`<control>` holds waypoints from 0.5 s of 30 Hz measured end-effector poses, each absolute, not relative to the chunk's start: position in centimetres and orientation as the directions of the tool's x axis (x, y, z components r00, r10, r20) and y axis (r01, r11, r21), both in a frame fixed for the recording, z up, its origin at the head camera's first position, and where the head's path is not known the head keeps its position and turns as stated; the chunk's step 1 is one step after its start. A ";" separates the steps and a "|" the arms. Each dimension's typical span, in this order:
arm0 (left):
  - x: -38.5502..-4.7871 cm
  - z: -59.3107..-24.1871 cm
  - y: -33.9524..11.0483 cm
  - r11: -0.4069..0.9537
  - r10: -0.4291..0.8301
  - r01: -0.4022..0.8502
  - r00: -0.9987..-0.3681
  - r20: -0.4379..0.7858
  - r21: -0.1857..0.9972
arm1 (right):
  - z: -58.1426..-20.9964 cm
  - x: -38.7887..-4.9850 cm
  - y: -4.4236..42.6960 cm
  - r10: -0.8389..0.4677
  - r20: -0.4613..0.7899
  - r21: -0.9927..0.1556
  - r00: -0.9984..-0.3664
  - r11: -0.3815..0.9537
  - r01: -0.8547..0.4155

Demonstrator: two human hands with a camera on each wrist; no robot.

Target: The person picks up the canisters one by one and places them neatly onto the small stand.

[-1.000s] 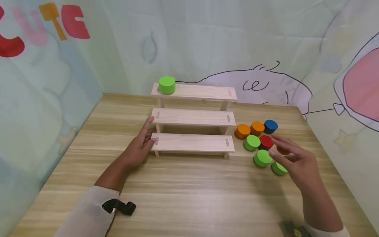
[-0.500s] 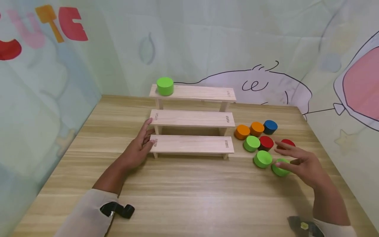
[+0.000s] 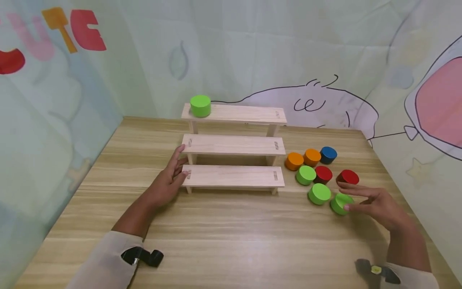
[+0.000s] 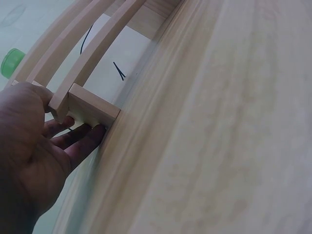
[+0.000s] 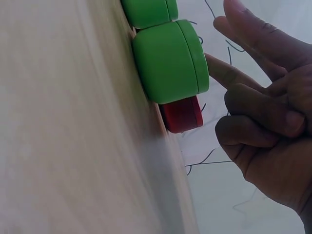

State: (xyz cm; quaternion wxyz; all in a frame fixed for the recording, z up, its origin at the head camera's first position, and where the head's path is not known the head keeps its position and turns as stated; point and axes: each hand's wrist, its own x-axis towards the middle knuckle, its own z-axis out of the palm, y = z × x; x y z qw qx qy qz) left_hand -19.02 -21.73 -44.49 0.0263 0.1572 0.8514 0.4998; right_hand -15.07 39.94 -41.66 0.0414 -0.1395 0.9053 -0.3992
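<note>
Wood stand point(image 3: 234, 143): left hand point(image 3: 167, 182) grips its left edge, presumably to steady it. Right hand point(image 3: 379, 205) empty, spread beside the green block point(image 3: 339, 202) nearest the front edge of the table point(image 3: 231, 237); contact unclear.

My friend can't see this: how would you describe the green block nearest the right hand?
Start at the wooden shelf; to its right lies a cluster of round blocks. At the cluster's front right, by the right hand, is the green block. Unlike the other greens, it's the frontmost.

"UTE" lettering point(image 3: 57, 18) on wall cloth point(image 3: 148, 52), cut-off red letter point(image 3: 15, 62) beside
</note>
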 end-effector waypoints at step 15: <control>-19.0 -44.2 -21.7 0.454 0.296 0.234 -0.950 0.103 0.860 | -43.6 -15.5 41.7 -0.431 0.024 -0.844 -0.902 0.475 -0.249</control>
